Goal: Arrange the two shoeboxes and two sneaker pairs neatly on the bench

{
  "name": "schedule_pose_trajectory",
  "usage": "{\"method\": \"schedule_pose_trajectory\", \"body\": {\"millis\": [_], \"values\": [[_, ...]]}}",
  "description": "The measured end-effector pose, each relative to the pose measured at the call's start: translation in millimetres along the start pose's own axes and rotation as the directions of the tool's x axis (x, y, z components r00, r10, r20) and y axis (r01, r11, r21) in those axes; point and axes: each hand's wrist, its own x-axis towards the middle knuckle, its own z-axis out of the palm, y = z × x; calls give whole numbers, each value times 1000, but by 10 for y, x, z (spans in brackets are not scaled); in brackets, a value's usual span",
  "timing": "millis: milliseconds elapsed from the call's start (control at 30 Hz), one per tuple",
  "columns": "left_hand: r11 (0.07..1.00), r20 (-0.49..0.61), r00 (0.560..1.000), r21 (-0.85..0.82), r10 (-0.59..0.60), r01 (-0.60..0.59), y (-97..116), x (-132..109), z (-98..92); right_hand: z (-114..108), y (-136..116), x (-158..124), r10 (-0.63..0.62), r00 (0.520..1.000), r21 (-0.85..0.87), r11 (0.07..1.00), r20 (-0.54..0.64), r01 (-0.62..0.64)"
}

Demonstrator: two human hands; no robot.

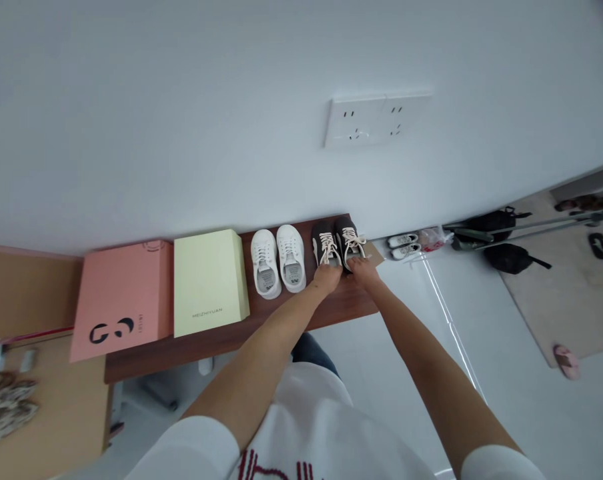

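Note:
A pair of dark shoes with cream laces (337, 241) stands at the right end of a dark wooden bench (261, 330) against the white wall. My left hand (325, 275) is closed on the heel of the left dark shoe. My right hand (362, 269) is closed on the heel of the right dark shoe. Beside them to the left stands a pair of white sneakers (278, 261).
A pale yellow box (209, 283) and a pink box (119, 299) lie on the bench to the left. A cardboard box (46, 393) stands at far left. On the floor at right lie small white shoes (403, 245), black bags (501, 240), a rug (566, 293) and a pink slipper (565, 361). A wall socket (374, 121) is above.

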Motion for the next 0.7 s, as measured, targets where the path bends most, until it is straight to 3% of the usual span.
{"method": "schedule_pose_trajectory", "body": {"millis": [200, 433, 567, 700], "values": [[999, -8, 1000, -43, 17, -17, -40, -72, -87, -56, -26, -46, 27, 1000, 10, 1000, -7, -27], [995, -170, 985, -87, 39, -54, -142, -337, -420, -313, -141, -235, 56, 989, 39, 998, -136, -51], [971, -241, 967, -239, -86, 26, -417, -845, -571, -451, -403, -401, 39, 966, 83, 996, -257, -18], [839, -272, 902, -521, -336, 156, -881, -1768, -408, -417, -912, -597, 17, 950, 183, 982, -310, 42]]}}
